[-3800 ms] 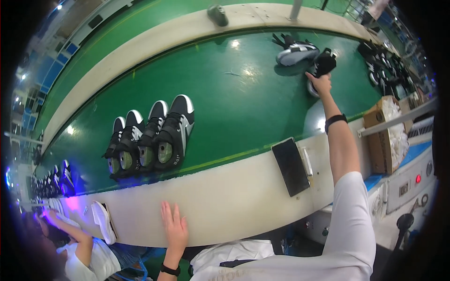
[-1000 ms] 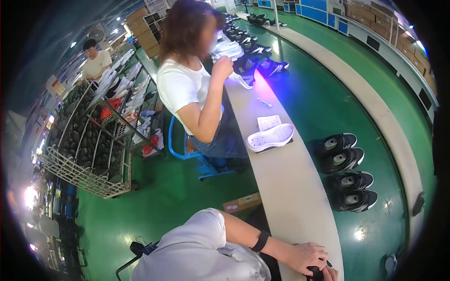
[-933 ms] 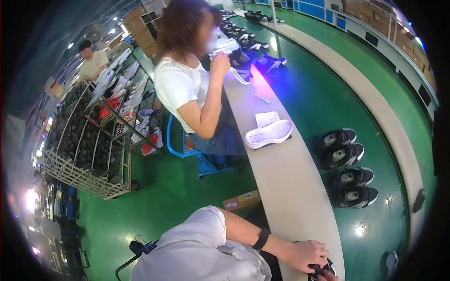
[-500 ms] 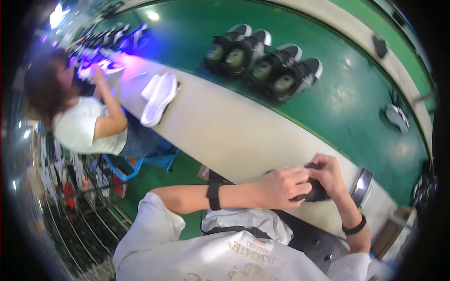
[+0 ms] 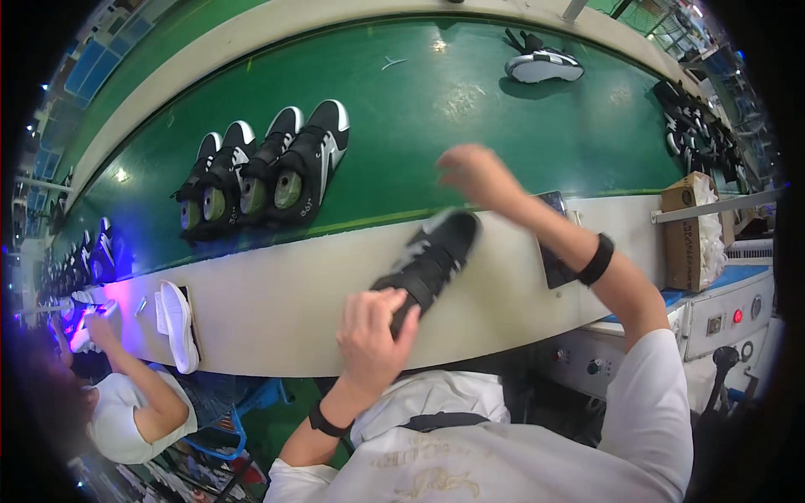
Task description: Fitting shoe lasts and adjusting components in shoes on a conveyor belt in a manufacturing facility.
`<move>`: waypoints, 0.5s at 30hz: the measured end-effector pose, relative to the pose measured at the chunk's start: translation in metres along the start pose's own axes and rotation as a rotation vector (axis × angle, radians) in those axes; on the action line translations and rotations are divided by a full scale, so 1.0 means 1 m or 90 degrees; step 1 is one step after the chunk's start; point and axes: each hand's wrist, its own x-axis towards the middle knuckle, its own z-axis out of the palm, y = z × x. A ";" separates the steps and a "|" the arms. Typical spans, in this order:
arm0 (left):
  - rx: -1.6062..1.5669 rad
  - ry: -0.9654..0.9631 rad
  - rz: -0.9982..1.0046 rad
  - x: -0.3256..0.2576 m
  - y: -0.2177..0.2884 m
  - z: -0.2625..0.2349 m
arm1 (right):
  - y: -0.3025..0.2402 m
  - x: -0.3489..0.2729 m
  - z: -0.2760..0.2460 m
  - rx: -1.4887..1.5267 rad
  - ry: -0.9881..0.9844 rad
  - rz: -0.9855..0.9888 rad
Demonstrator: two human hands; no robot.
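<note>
A black shoe (image 5: pixel 432 260) with pale markings lies at a slant over the white bench top, its toe pointing up and to the right. My left hand (image 5: pixel 375 335) is closed round the heel end, with the thumb on the near side. Stretched out past the shoe's toe, my right hand (image 5: pixel 480 178) hangs over the green belt, touching neither the shoe nor anything else I can make out. Motion smears its fingers. A flat dark device (image 5: pixel 553 251) rests on the bench under my right forearm.
Several black shoes (image 5: pixel 306 159) stand in a row on the green belt (image 5: pixel 402 126); another shoe (image 5: pixel 545 67) lies farther off. White soles (image 5: pixel 178 327) sit left on the bench (image 5: pixel 268 310), near a co-worker (image 5: pixel 134 419). A cardboard box (image 5: pixel 683 243) and control panel (image 5: pixel 725 318) are at right.
My view has swung right. Both hands were together at a black object before; now the left grips the shoe's heel and the right has moved away toward the belt.
</note>
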 end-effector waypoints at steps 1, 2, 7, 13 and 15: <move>0.026 0.049 -0.028 0.014 -0.001 0.006 | 0.035 0.003 -0.023 -0.070 0.073 0.017; 0.061 0.067 -0.062 0.028 -0.004 0.012 | 0.070 0.006 -0.037 -0.132 0.143 0.028; 0.179 0.173 -0.146 0.132 -0.049 0.050 | 0.163 0.052 -0.088 -0.404 0.154 0.144; 0.151 0.080 -0.102 0.137 -0.091 0.077 | 0.220 0.090 -0.089 -0.646 0.174 0.113; 0.052 0.030 -0.097 0.110 -0.085 0.072 | 0.231 0.097 -0.089 -0.684 0.184 0.096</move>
